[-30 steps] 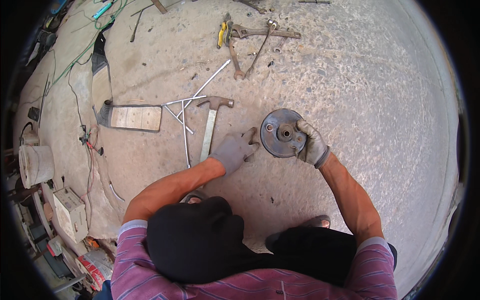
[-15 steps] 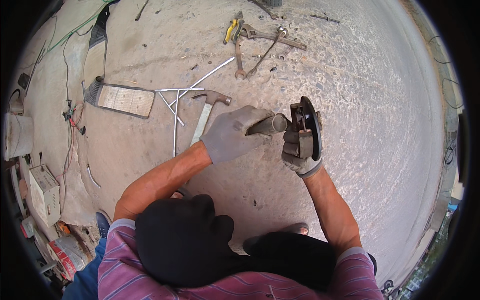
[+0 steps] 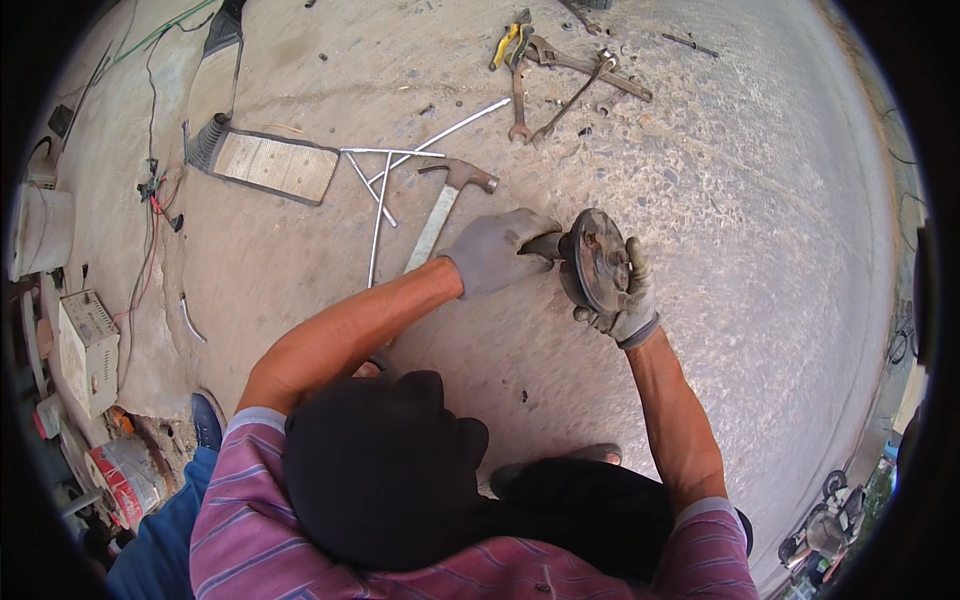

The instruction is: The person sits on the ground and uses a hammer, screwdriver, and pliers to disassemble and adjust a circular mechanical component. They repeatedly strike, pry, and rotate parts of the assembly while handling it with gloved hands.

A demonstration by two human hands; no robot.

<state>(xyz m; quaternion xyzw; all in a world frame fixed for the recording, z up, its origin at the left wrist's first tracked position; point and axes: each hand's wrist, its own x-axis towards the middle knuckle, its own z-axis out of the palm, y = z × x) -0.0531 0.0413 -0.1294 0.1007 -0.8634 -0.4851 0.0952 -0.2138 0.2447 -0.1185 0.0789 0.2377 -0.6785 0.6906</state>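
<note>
My left hand (image 3: 500, 250), in a grey glove, grips a dark metal cylinder (image 3: 542, 245), its end against the back of a round metal plate (image 3: 598, 258). My right hand (image 3: 630, 305), also gloved, holds that plate by its edge, tilted, with a hub at its middle. Beyond my left hand lies a rusty hammer (image 3: 440, 220) with a pale handle. Thin silver T-wrenches (image 3: 376, 240) lie crossed to its left.
Spanners (image 3: 590, 75) and yellow-black pliers (image 3: 499, 48) lie farther forward. A folded mat (image 3: 270, 165), cables and a bucket (image 3: 40, 235) are at left, near a pale metal box (image 3: 88, 350). Someone's blue-clad leg (image 3: 165, 540) is at lower left, a motorbike (image 3: 825, 525) at lower right.
The plate turned from face-up to edge-on, then partly back. My left hand took hold of the cylinder and brought it against the plate. The view shifted, bringing the motorbike into sight.
</note>
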